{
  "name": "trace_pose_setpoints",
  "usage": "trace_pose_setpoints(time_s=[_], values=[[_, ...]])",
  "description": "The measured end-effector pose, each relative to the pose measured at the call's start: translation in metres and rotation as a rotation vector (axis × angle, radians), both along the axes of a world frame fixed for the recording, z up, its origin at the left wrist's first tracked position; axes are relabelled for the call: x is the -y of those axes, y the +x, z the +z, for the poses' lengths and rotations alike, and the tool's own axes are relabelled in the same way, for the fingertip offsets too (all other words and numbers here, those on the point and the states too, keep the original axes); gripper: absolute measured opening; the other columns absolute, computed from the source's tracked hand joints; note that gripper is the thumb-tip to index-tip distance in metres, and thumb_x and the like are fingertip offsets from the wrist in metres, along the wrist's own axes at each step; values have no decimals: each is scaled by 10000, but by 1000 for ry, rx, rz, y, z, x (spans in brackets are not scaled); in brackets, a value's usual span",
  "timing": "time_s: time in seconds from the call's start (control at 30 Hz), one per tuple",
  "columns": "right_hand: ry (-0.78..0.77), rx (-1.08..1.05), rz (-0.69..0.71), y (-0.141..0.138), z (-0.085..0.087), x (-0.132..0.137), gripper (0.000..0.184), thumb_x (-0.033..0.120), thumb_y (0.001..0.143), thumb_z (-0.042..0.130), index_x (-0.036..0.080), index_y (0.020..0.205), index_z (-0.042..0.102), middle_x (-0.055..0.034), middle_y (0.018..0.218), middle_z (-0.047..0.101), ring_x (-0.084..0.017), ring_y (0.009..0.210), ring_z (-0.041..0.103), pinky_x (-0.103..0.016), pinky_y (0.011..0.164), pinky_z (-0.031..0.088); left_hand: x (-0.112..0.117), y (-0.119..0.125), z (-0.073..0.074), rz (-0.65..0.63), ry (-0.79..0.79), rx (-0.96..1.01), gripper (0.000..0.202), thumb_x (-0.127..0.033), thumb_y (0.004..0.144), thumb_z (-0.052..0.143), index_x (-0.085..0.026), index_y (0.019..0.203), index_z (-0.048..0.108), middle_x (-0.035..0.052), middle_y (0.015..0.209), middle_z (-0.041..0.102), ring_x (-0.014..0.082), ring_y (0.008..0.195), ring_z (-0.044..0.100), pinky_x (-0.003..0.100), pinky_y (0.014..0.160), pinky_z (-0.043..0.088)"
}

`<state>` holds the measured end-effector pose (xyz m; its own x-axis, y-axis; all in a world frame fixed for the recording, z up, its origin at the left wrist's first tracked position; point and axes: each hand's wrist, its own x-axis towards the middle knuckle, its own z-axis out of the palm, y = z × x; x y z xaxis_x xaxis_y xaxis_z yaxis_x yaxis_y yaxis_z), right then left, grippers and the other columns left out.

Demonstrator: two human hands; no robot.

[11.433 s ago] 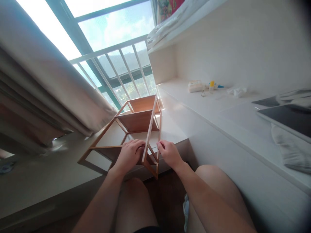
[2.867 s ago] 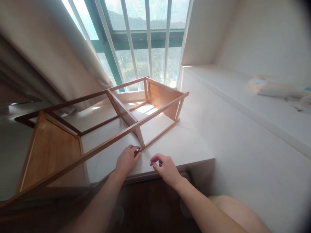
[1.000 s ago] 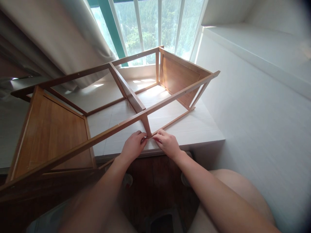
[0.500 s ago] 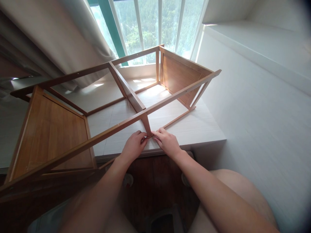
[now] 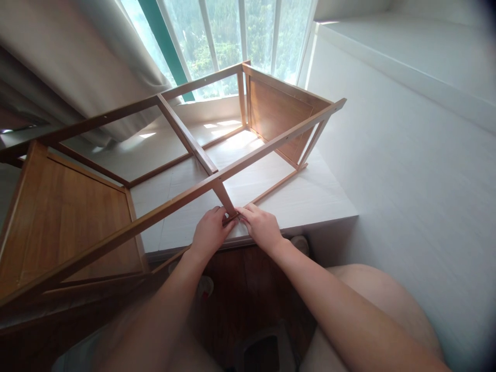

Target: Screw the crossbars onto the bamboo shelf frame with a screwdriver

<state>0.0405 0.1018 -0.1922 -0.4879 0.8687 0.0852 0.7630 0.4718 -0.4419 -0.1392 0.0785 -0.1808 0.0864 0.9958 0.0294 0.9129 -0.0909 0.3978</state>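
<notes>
A wooden shelf frame lies on its side across a white ledge, with brown panels at both ends and one in the middle. My left hand and my right hand meet at the lower joint where the middle panel reaches the near bottom rail. Both hands have their fingers curled and pinched at that joint. What the fingertips hold, if anything, is hidden.
A window with white bars and a beige curtain stand behind the frame. A white wall and raised platform run along the right. Dark wood floor and my bare knee lie below the ledge.
The frame was turned from end-on to lengthwise earlier. Over the last second both hands stay pinched at the joint; the view has shifted slightly right.
</notes>
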Motion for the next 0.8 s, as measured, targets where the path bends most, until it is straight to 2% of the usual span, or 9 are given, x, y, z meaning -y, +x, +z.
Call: trace_pose_setpoints(time_s=[0.13,0.27,0.33,0.43,0.57,0.7,0.8], values=[[-31,-123,-57,0,-1,-2,366,246,946,569,285,1310,550,-13,1121,683,-192,956,652,-269,745,458,-3,1,-2,34,-13,-42,287,-465,861,640,-230,1025,648,38,877,635,211,816,585,288,647,381],[-68,-158,-93,-1,-2,-1,159,254,935,587,233,1088,627,-19,1027,698,-190,907,649,-271,744,453,-5,2,-3,61,-20,-76,310,-514,867,610,-218,944,659,47,855,642,224,799,585,294,608,344],[-67,-149,-74,0,-1,0,121,260,946,570,233,1043,639,-25,1039,696,-192,932,646,-270,757,454,-6,2,-3,61,-20,-79,298,-501,864,618,-211,921,655,45,847,646,221,782,583,293,606,338],[-77,-148,-85,1,1,1,207,265,953,557,235,1152,606,-28,1075,694,-196,948,652,-273,766,468,-8,1,-3,45,-22,-60,286,-479,863,626,-201,924,655,36,816,641,207,741,576,290,616,350],[-90,-81,-56,1,6,0,435,285,984,491,265,1416,449,-55,1220,657,-210,1002,654,-287,789,493,-9,-1,0,2,-17,-13,241,-427,867,636,-208,962,667,24,816,646,196,741,584,288,656,391],[-107,33,19,-1,11,-1,415,261,1009,399,301,1417,470,-63,1190,657,-214,964,666,-290,746,505,-9,0,2,-18,9,11,218,-392,872,641,-201,973,673,39,875,670,204,796,608,290,698,419],[-97,19,19,0,11,-1,415,272,1013,398,294,1421,466,-61,1201,654,-212,964,664,-293,753,505,-8,2,4,-22,32,11,203,-354,878,641,-187,989,668,53,908,680,217,836,617,299,726,431]])
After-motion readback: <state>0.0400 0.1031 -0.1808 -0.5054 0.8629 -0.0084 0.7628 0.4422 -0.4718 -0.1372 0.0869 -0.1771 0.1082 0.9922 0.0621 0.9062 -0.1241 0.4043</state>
